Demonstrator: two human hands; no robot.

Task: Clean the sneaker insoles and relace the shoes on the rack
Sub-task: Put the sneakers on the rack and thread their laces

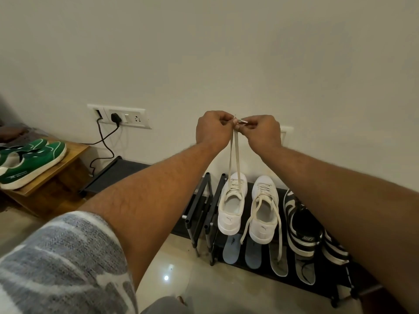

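Two lace strands (233, 155) pinched by left hand (213, 129) and right hand (264, 132); two white sneakers (232, 209), seemingly four insoles (231, 250).

Wht sneakers (232, 207), faint cream tinge; lace (234, 138) was off-wht, dingier than the uppers. Rack (215, 200) blk. Two insoles (231, 251) pale blue, two more (279, 262) grey-green. Next pair (303, 230) blk & wht, bold panels and stripes. Green sneakers (34, 162) w/ wht soles, blk side stripe. Stool (72, 152) brown, wood grain. Wall (226, 53) off-wht; switch plate (130, 117) wht; plug & cable (115, 117) blk. Sleeve (56, 257) grey/wht, blotchy camo-type pattern. Floor (204, 279) pale cream.
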